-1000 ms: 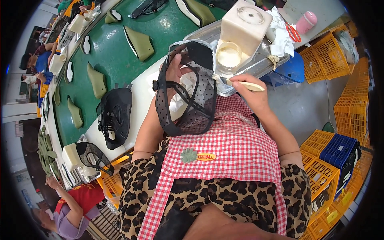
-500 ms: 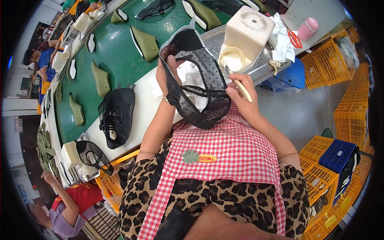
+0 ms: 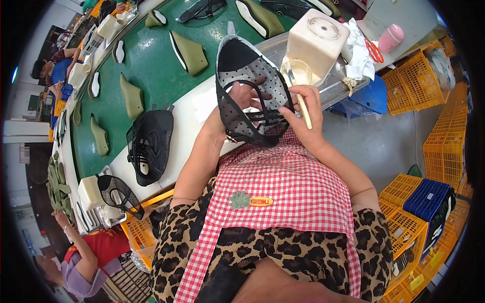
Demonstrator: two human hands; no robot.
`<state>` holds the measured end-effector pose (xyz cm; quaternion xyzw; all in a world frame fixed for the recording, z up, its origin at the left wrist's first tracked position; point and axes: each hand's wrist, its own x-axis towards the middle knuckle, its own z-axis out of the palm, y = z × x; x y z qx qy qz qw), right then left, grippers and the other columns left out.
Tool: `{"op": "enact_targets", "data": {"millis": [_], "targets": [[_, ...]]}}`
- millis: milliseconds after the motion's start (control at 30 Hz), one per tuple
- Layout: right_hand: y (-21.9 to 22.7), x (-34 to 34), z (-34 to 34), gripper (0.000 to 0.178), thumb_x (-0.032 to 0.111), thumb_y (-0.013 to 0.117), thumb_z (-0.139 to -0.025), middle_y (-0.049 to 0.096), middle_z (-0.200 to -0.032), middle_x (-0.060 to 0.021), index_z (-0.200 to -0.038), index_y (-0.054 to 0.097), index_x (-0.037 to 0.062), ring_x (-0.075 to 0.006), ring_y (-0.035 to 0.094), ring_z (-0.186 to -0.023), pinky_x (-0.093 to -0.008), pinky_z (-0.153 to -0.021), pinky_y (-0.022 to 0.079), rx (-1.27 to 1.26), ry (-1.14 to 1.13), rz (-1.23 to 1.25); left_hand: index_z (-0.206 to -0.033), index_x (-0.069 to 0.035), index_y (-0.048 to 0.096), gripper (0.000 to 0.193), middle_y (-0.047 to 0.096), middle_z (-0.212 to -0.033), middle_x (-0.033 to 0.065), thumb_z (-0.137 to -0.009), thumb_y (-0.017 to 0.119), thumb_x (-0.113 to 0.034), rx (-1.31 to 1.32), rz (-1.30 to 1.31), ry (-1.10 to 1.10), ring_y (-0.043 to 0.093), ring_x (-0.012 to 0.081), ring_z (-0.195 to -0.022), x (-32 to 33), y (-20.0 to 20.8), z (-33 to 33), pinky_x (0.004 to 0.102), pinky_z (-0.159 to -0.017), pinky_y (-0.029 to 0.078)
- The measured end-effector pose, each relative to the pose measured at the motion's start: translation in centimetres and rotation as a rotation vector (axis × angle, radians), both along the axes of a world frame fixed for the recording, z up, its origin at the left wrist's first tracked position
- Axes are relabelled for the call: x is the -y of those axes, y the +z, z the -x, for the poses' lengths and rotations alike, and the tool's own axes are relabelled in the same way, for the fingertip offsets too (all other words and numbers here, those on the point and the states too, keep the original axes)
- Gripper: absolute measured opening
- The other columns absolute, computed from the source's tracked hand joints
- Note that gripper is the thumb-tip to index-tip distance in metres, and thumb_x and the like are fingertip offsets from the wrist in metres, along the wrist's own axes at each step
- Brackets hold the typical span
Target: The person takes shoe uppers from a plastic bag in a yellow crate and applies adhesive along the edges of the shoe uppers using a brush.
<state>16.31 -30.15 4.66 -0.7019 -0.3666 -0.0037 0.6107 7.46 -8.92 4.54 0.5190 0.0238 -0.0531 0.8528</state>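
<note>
Above the white near edge of the green-topped bench (image 3: 164, 76), a sheer black shoe upper of dotted mesh with thin straps (image 3: 236, 55) is held up, its solid black patch pointing toward the far side. The left hand (image 3: 244, 96) shows through its straps and mesh, fingers spread apart. The right hand (image 3: 307, 112) has its fingers closed around a slim brush with a cream handle (image 3: 305, 112), thumb tip at the upper's right edge. The bristle end lies at the round mouth of a boxy off-white plastic container (image 3: 317, 43); whether it touches the rim I cannot tell.

That container stands in a translucent grey plastic tray (image 3: 337, 87), close to the upper's right side, so the gap there is narrow. Beyond the tray's right end lie a crumpled white cloth (image 3: 359, 60) and orange-handled scissors (image 3: 374, 51).

Leftward there is more room: a strip of the white edge separates the upper from a second, solid black shoe upper (image 3: 155, 146) lying along it. Olive-green wedge-shaped forms (image 3: 189, 53) are spaced well apart across the green. Grey floor (image 3: 371, 144) opens between the right forearm and yellow lattice plastic crates (image 3: 410, 91).
</note>
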Motion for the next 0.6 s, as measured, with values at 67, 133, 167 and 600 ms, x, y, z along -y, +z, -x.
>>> {"op": "enact_targets", "data": {"millis": [67,133,167,600], "targets": [[-0.2,-0.1,-0.1,0.053,-0.002,0.076,-0.074,0.046,-0.108,-0.0055,-0.121,0.056,0.0101,-0.015,0.051,-0.085,-0.0275,-0.076,0.046,0.002,0.021,-0.003,-0.149,-0.01,0.036,0.086,0.055,-0.132,0.014,-0.09,0.045,-0.071,-0.052,0.119,0.023,0.058,0.0281,-0.11,1.1,2.1,0.5,0.0498,-0.076,0.059],[-0.1,-0.1,-0.1,0.042,0.001,0.073,-0.079,0.05,-0.108,-0.0068,-0.118,0.059,0.0083,-0.0169,0.054,-0.088,-0.0285,-0.078,0.047,-0.053,0.016,-0.007,-0.153,-0.014,0.03,0.085,0.048,-0.141,0.0189,-0.091,0.044,-0.07,-0.087,0.318,0.023,0.056,0.0353,-0.117,1.5,2.6,0.5,0.0584,-0.079,0.058],[-0.2,0.0,-0.4,0.042,0.001,0.073,-0.079,0.05,-0.108,-0.0068,-0.118,0.059,0.0083,-0.0169,0.054,-0.088,-0.0285,-0.078,0.047,-0.053,0.016,-0.008,-0.153,-0.014,0.03,0.085,0.048,-0.141,0.0189,-0.091,0.044,-0.07,-0.088,0.317,0.023,0.056,0.0353,-0.117,1.4,2.6,0.5,0.0584,-0.079,0.058],[5.0,1.5,-2.4,0.018,0.009,0.068,-0.089,0.068,-0.097,-0.0109,-0.105,0.068,0.0014,-0.0213,0.065,-0.09,-0.0296,-0.081,0.049,0.106,0.051,-0.028,-0.155,-0.019,0.024,0.083,0.045,-0.146,0.0187,-0.092,0.048,-0.066,-0.051,0.102,-0.013,0.049,0.0399,-0.129,0.2,1.9,0.3,0.0585,-0.084,0.054]]}}
